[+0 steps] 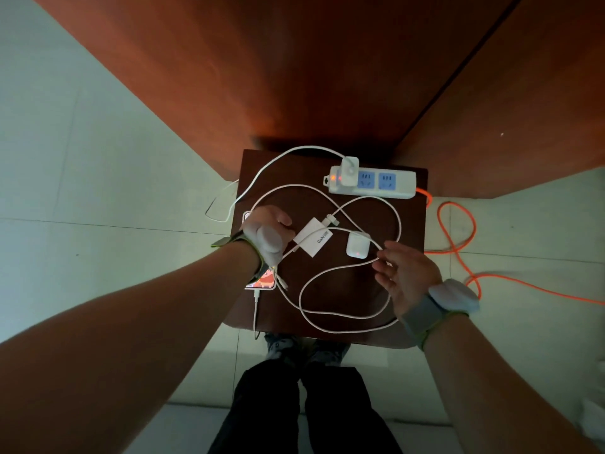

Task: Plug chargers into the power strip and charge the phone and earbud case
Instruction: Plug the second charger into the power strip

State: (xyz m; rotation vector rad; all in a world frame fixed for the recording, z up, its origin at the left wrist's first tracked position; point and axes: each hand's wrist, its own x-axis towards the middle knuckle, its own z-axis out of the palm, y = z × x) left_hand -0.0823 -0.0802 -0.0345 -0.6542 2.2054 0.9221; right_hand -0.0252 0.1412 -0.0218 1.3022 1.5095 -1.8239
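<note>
Over a small table [409,224], the right hand [406,276] pinches a white cable [314,276] beside the earbud case [357,245].

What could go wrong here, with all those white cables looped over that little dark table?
1. The right hand pinches a looped white cable running close by the small white earbud case; a tug might drag the case along.
2. The phone with the lit screen sits by the dark table's near edge under the left hand; a snagged cable could pull it off.
3. The orange cord coils on the floor, a possible trip hazard.
</note>
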